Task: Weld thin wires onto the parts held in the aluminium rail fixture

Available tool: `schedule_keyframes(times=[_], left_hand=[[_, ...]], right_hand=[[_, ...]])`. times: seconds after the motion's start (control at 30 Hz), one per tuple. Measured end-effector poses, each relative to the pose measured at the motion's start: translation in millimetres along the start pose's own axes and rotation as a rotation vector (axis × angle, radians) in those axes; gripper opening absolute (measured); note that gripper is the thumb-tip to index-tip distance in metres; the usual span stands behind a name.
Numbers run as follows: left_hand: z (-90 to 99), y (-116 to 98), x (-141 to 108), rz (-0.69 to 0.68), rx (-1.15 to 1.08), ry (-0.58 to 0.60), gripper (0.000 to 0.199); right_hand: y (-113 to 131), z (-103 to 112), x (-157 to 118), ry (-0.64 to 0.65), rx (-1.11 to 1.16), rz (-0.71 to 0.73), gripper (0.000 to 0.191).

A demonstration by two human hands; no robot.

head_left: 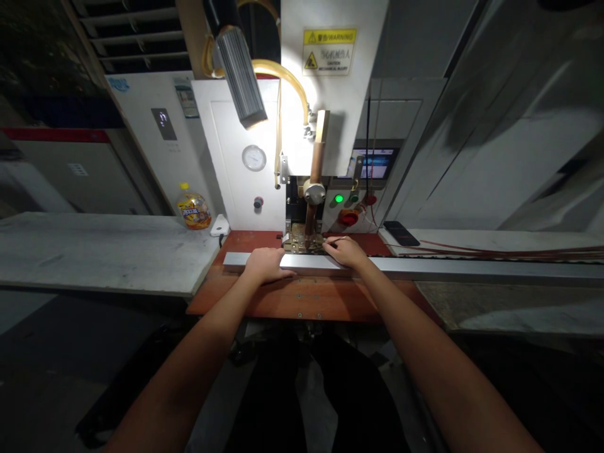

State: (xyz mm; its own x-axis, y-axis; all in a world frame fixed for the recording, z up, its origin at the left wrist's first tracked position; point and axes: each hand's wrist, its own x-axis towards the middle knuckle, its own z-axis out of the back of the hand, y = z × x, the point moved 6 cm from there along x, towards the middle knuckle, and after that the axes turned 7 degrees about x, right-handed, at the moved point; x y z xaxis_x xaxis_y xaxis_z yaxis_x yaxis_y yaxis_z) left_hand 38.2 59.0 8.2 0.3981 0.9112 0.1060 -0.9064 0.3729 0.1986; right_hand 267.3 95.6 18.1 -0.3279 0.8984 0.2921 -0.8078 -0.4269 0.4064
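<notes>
A long silver metal bar (pixel 453 269) lies across the brown work surface in front of a machine and runs off to the right. My left hand (pixel 265 264) grips the bar near its left end, fingers over the top and thumb along the front edge. Over the bar, my right hand (pixel 348 253) is closed in a pinch beside the metal fixture (pixel 299 240); what its fingertips hold is too small to make out. Above the fixture stands the machine's copper-coloured upright rod (pixel 317 160), its lower end close to my right fingertips.
Several thin reddish strips (pixel 495 250) and a dark phone (pixel 401 233) lie on the right-hand bench. To the left are a bottle of orange liquid (pixel 194 209) and a white power socket (pixel 219 226). A lamp (pixel 240 75) hangs above. Buttons (pixel 339 199) and a screen (pixel 377 162) sit on the machine.
</notes>
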Motion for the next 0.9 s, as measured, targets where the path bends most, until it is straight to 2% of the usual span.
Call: schedule_keyframes(times=[0.47, 0.73, 0.9], left_hand=[[3.1, -0.9, -2.2, 0.011, -0.02, 0.004, 0.075], [6.9, -1.5, -2.6, 0.019, -0.024, 0.015, 0.075], [8.3, -2.4, -2.7, 0.006, -0.026, -0.001, 0.071]], right_hand=[[-1.3, -0.1, -0.3, 0.011, 0.015, -0.036, 0.033], [-2.0, 6.3, 1.0, -0.062, 0.11, -0.015, 0.03], [-9.2, 9.9, 3.0, -0.073, 0.189, -0.081, 0.031]])
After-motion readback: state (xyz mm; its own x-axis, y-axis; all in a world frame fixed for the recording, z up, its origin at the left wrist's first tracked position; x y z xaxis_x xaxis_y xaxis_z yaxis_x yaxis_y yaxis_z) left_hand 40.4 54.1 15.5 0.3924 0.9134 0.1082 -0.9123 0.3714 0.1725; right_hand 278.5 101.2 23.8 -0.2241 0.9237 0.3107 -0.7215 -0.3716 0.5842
